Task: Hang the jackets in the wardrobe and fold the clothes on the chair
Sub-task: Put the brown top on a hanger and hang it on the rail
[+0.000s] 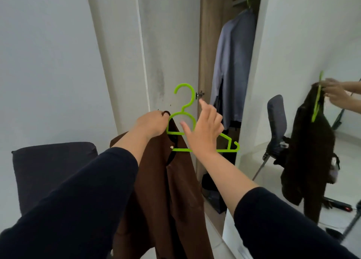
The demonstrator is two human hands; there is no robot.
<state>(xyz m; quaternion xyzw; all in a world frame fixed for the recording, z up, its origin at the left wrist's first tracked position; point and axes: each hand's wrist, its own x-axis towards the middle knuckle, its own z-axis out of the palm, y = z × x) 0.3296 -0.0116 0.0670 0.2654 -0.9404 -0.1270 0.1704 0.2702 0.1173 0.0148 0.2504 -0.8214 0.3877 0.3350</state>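
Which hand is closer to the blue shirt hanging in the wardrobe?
Right. The right hand is on the green hanger, just beside the blue shirt; the left hand grips the brown jacket farther away.
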